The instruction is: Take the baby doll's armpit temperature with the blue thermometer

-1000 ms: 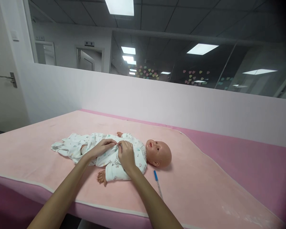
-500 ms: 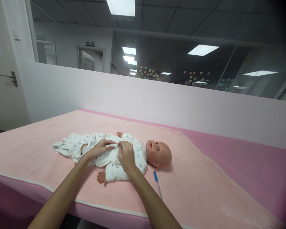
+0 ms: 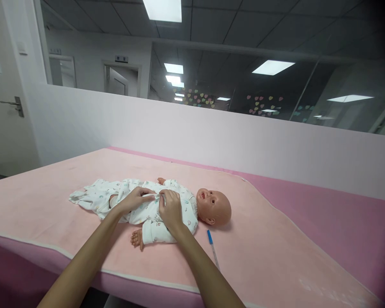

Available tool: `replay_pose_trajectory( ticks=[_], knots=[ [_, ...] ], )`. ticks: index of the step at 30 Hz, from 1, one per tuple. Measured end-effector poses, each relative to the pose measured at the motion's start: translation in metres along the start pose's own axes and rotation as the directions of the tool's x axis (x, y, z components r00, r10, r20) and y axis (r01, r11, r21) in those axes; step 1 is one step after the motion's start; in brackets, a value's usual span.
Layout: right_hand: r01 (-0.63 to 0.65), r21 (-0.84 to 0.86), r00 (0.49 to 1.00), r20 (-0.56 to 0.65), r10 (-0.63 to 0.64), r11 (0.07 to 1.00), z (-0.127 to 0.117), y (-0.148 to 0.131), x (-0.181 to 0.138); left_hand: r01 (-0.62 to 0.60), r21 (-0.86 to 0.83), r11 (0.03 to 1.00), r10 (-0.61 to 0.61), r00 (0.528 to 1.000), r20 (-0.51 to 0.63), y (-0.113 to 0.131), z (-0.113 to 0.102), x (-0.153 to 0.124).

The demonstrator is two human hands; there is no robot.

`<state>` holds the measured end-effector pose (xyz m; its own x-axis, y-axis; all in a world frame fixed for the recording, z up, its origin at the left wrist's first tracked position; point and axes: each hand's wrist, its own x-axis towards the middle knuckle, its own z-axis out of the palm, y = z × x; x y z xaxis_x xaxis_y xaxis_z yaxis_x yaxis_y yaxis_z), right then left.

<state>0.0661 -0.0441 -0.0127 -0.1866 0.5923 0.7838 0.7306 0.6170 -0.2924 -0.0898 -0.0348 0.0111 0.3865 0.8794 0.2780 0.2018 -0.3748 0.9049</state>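
Note:
A baby doll [image 3: 214,208] lies on its back, its head to the right. It wears white printed baby clothes [image 3: 154,216], with the legs stretched to the left. Over the doll's belly, my left hand [image 3: 135,200] pinches the front edge of the garment between thumb and fingers. Close beside it, my right hand [image 3: 170,208] grips the same edge higher up the chest, its fingers bent. A small fold of cloth stands raised between the two hands. Whether a fastener lies under my fingertips is hidden.
A thermometer-like stick with a blue cap [image 3: 209,237] lies near the doll's head, partly behind my right forearm. The pink padded mat [image 3: 269,256] covers the table, with a white low wall [image 3: 192,132] and window behind. A door [image 3: 11,107] stands at the left.
Both hands stay at the same spot on the garment. The fingers of my right hand have shifted very slightly; the doll and stick have not moved.

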Motion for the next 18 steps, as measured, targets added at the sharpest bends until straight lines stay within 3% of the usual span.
replay_pose_trajectory(
  ticks=[8,18],
  knots=[
    [0.041,0.0,0.998,0.037,-0.041,0.999,-0.0035,-0.0032,-0.0003,0.014,-0.024,1.0,-0.014,1.0,0.001,-0.0038,-0.0001,0.0006],
    [0.057,-0.053,0.996,0.075,-0.053,0.997,-0.0027,-0.0026,-0.0001,-0.014,0.105,0.994,0.017,0.999,-0.028,0.0032,0.0029,-0.0007]
  ],
)
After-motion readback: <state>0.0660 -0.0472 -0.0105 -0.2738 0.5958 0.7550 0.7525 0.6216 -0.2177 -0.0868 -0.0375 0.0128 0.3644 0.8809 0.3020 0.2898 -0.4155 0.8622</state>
